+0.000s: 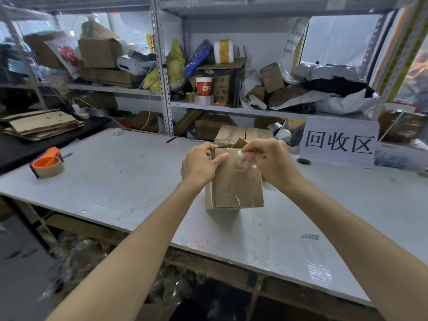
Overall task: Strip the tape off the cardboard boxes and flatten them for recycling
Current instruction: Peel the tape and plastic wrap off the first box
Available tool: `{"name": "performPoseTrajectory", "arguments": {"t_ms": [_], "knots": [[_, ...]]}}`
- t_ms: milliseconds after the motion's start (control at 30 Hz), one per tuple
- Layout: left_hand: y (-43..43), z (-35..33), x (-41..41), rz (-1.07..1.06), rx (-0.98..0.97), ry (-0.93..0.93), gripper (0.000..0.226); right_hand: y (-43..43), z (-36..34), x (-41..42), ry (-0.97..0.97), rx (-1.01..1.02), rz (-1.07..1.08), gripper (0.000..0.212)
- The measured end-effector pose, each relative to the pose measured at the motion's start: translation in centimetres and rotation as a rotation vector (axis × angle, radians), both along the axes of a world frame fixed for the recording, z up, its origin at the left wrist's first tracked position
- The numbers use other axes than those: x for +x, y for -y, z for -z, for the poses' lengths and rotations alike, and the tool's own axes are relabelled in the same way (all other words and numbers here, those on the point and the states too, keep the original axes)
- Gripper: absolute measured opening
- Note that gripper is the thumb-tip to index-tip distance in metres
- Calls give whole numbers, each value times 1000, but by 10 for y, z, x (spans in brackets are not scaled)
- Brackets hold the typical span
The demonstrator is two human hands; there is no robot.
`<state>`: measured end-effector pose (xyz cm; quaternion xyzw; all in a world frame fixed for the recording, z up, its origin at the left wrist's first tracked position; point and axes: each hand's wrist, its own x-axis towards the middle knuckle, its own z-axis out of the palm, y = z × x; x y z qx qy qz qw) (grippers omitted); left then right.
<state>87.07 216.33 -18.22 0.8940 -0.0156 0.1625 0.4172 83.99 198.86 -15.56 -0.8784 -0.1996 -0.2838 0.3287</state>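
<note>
**Peeling clear tape from an upright box**

You are looking down at a small cardboard box standing upright on the white worktop, about midway along it and nearer the far edge. Your left hand holds the box's top left corner, its grip curled round the edge with the thumb flat on the front face. Your right hand has its grip pinched on a crumpled strip of clear tape raised off the top of that face. More film appears stuck down the front. Likely risks: a sharp pull could snap the thin film and leave a stub, and a loosened left grip could let the light box tip or slide. A second box stands behind, by the far edge, and a tape dispenser sits near the left edge
</note>
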Motion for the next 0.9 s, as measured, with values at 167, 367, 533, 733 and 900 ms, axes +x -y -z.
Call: {"name": "performPoseTrajectory", "arguments": {"t_ms": [167,367,533,733,900], "knots": [[9,1,2,15,-11,23,34,1,13,2,11,-227,36,23],[16,7,1,161,-77,53,32,10,11,1,-69,68,31,10],[15,7,-6,161,-76,146,29,16,-4,-8,-221,34,-81,12],[14,-3,-6,147,-250,107,26,28,-19,-5,-366,102,-133,27],[14,-5,-6,166,-242,65,26,12,0,-8,125,-158,118,16]]}}
